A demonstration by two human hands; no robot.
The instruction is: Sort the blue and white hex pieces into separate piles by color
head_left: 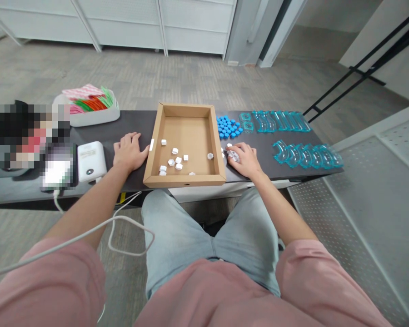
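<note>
My left hand [129,152] lies flat on the dark table [129,125], fingers spread, just left of a shallow cardboard tray [184,181]. Several small white pieces [175,160] lie scattered in the near part of the tray. To the right of the tray, my right hand [243,159] rests with its fingers curled over a few small white pieces [232,153] on the table. A cluster of small blue pieces [229,126] lies just beyond that hand.
Rows of clear teal curved parts [279,121] and a second row of teal parts [306,154] fill the table's right end. At the left sit a white device [90,161] with a cable, a white tub of coloured strips [88,106] and pixelated items.
</note>
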